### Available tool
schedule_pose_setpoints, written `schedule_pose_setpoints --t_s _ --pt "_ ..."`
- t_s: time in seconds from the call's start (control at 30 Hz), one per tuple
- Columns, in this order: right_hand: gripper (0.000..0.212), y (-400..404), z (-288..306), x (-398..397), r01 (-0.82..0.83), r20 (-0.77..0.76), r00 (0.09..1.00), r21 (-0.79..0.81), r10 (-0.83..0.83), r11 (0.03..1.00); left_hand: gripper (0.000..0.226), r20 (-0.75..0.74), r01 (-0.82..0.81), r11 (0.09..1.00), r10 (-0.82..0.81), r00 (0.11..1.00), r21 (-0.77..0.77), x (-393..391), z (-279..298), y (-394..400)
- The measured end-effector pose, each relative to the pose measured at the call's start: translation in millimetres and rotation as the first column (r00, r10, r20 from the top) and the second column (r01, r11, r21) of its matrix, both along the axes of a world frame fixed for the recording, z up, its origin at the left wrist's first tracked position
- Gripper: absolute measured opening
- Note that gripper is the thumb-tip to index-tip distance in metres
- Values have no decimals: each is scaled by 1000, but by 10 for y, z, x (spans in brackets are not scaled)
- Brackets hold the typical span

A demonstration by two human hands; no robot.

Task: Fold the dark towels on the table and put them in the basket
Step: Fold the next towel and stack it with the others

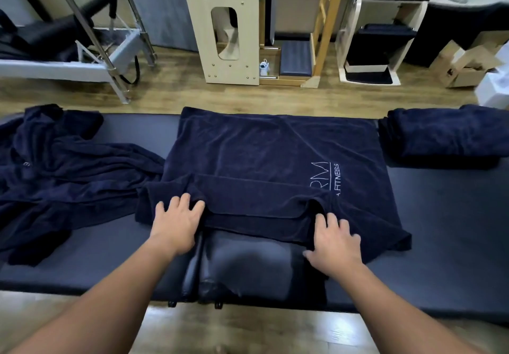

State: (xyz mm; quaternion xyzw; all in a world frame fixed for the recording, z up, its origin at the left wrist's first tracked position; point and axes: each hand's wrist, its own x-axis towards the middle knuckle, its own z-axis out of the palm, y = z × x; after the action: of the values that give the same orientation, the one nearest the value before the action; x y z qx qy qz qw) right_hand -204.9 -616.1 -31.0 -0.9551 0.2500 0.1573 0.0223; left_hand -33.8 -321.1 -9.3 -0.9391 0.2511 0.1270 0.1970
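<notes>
Both hands at frame center: left hand [176,220] and right hand [334,240] each grip clamped on spread towel [261,155] near edge, on tabletop [440,229].

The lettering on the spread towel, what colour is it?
White lettering on the navy towel, clearest in the head view.

A dark navy towel [264,166] lies spread flat across the middle of the padded table [440,229], with white lettering near its right side. Its near edge is doubled back onto itself in a narrow strip, and its near right corner hangs slack toward the table's front. Left of it, a heap of crumpled towels [60,166] of the same navy sprawls over the table's left end. Right of it, at the table's far right, sits a stack of folded towels [443,136], neat and thick.
</notes>
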Motion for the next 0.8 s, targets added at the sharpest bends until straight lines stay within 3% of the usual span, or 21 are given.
schedule_pose_setpoints --t_s 0.1,0.27,0.4,0.5,0.6,0.7,0.8 --pt "32 -141 -20 1 -29 167 985 -49 37 998 66 89 -8 998 4 996 55 -9 3 78" --pt "16 -449 22 155 90 406 909 33 -96 995 56 141 -44 998 37 989 47 233 -13 205" --pt "26 -650 205 333 199 370 910 7 -187 980 36 167 -32 998 41 985 -57 641 12 242" --pt "15 -710 361 401 188 166 972 -125 -166 974 22 153 9 991 12 988 -137 910 96 188" --pt "8 -734 472 412 194 32 981 -168 -191 966 24 127 44 995 -33 991 -87 1126 147 137" --pt "15 -787 521 440 185 59 982 -149 -178 971 30 103 28 995 -18 995 -98 1380 200 111" --pt "15 -886 563 512 250 219 950 -106 -223 962 33 38 -5 990 10 999 -142 1612 326 41"
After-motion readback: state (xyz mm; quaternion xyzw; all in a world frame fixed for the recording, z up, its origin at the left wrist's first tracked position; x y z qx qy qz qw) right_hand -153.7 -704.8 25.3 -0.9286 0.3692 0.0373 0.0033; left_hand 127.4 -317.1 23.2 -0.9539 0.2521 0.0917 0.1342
